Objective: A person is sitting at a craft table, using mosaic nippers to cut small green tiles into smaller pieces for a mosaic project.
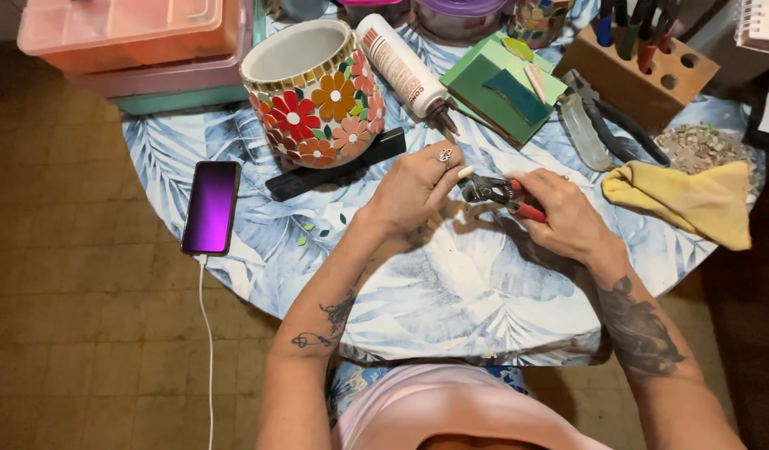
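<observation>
My right hand (565, 212) grips red-handled nippers (499, 192) over the middle of the table. My left hand (415, 187), a ring on one finger, pinches a small pale tile piece (466, 172) at the nippers' jaws. A round pot (313, 93) covered in a flower mosaic of red, orange and pink tiles lies tilted on a black stand (338, 173) just left of my left hand. A white glue bottle (403, 68) lies beside the pot.
A phone (211, 207) with a purple screen and white cable lies at the table's left edge. Green boards (503, 87), pliers (605, 123), a yellow cloth (688, 201), a heap of tile chips (699, 147), a wooden tool block (643, 71) and plastic boxes (138, 46) fill the far side. Tiny green chips (311, 229) dot the leaf-print tablecloth (451, 292).
</observation>
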